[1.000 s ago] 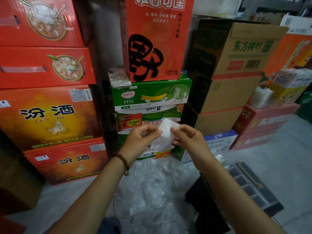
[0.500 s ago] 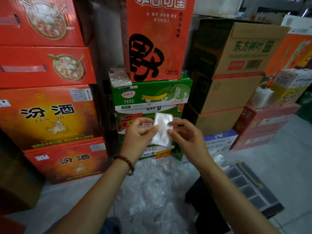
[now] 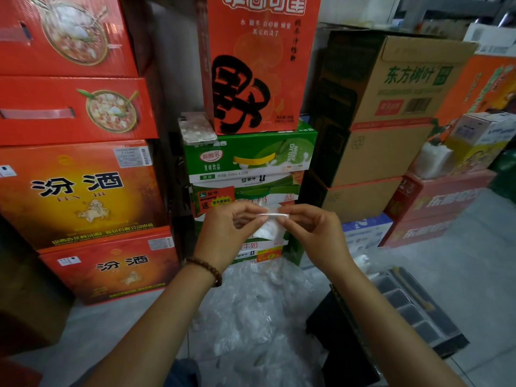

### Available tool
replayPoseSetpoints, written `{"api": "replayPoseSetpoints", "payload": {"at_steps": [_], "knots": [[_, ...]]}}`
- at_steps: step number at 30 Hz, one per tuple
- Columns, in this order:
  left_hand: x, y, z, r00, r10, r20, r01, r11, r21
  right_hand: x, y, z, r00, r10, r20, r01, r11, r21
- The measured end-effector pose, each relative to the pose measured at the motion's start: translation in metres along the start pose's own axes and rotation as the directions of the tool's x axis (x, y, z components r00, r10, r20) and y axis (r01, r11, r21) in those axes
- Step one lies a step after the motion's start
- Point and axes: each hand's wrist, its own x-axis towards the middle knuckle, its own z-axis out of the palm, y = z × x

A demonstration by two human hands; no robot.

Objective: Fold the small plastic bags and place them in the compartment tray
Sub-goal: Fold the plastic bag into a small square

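nearest, on the floor between the two forearms, a loose heap of clear bags [image 3: 251, 317]. just right of it, partly hidden by the right forearm, a black box [image 3: 335, 339], and beyond that on the floor a dark compartment tray [image 3: 442, 324] with a row of small cells. higher up, raised in the air, left hand [image 3: 229, 230] and right hand [image 3: 315, 233], fingers curled, each pinching one end of the top edge of a small plastic bag [image 3: 269, 226], stretched between them, well above the tray. bead bracelet [image 3: 206, 268] on the left wrist. behind the hands, stacked green cartons [image 3: 251, 155], a phone [image 3: 196, 128] on top, an orange box [image 3: 259, 65] beside it. red boxes [image 3: 75, 107] to the left, brown cartons [image 3: 391, 152] to the right.
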Motion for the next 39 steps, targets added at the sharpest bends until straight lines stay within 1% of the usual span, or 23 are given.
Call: {"api": "replayPoseSetpoints", "payload": {"at_steps": [3,6,8,11,14,16,18,20,22,25,28,30,32,36,38,39], "knots": [[0.000,-0.001,0.001,1.000,0.008,-0.019,-0.007,0.999,0.038,0.003,0.004,-0.001,1.000,-0.003,-0.013,0.002,0.995,-0.095],[0.001,-0.003,0.001,0.999,0.011,-0.034,-0.010,0.999,0.046,0.004,0.005,-0.003,1.000,-0.015,-0.011,0.014,0.991,-0.132],[0.003,-0.006,0.000,0.999,0.027,-0.046,-0.023,0.995,0.097,0.004,0.004,-0.004,1.000,-0.019,-0.004,0.019,0.995,-0.102],[0.007,-0.012,0.001,0.998,0.029,-0.063,-0.022,0.993,0.117,0.004,0.001,-0.005,0.999,0.039,-0.029,-0.037,0.998,0.051],[0.006,-0.013,0.009,0.995,0.013,-0.096,-0.009,0.999,0.042,0.002,-0.001,0.004,0.989,0.138,-0.051,-0.126,0.974,0.188],[0.002,-0.011,0.017,0.994,0.001,-0.111,-0.002,1.000,-0.002,-0.001,-0.001,0.014,0.984,0.175,-0.033,-0.165,0.966,0.200],[-0.001,-0.009,0.024,0.994,0.001,-0.111,-0.005,0.999,-0.035,-0.003,-0.002,0.021,0.986,0.166,-0.023,-0.159,0.970,0.185],[-0.001,-0.008,0.028,0.994,-0.012,-0.113,0.003,0.997,-0.078,-0.003,-0.003,0.022,0.992,0.119,-0.041,-0.109,0.977,0.182],[-0.001,-0.005,0.031,0.993,-0.073,-0.093,0.060,0.989,-0.138,-0.001,-0.005,0.022,0.993,0.095,-0.063,-0.081,0.978,0.194],[-0.002,0.000,0.035,0.986,-0.167,-0.030,0.154,0.955,-0.253,-0.001,-0.010,0.022,0.990,0.130,-0.050,-0.111,0.952,0.284],[-0.002,0.006,0.036,0.978,-0.207,-0.025,0.185,0.916,-0.356,-0.001,-0.013,0.021,0.984,0.176,-0.011,-0.159,0.912,0.379],[-0.001,0.011,0.035,0.976,-0.218,-0.017,0.192,0.890,-0.414,-0.002,-0.015,0.019,0.979,0.202,0.029,-0.193,0.867,0.460],[0.000,0.016,0.036,0.977,-0.214,0.013,0.195,0.863,-0.465,-0.002,-0.019,0.017,0.969,0.233,0.077,-0.236,0.793,0.562],[0.001,0.023,0.045,0.972,-0.215,0.095,0.231,0.792,-0.565,-0.003,-0.024,0.010,0.944,0.292,0.153,-0.305,0.601,0.738],[0.002,0.025,0.052,0.962,-0.235,0.137,0.269,0.746,-0.609,-0.004,-0.024,0.004,0.936,0.311,0.163,-0.318,0.553,0.770],[0.002,0.026,0.057,0.957,-0.245,0.157,0.289,0.728,-0.622,-0.004,-0.023,-0.001,0.934,0.318,0.162,-0.321,0.552,0.769]]}}
